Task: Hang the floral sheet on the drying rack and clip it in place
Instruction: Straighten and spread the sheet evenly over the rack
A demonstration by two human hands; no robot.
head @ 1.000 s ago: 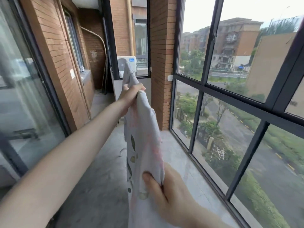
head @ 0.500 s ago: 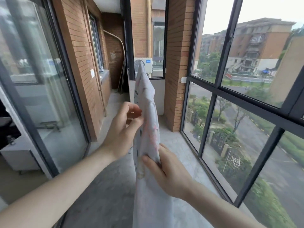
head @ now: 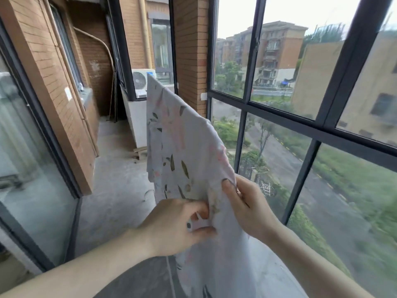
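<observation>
At frame centre, the floral sheet (head: 182,147) hangs in a ridge. The left hand (head: 171,224) pinches a fold low down; the right hand (head: 247,207) grips its right edge, thumb on top.

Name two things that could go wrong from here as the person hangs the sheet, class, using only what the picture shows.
1. Both hands, the left hand and the right hand, grip the sheet close together near its lower part, so its far end may sag or slide off.
2. No clip is visible on the sheet, so it could slip down onto the dusty concrete floor.
</observation>
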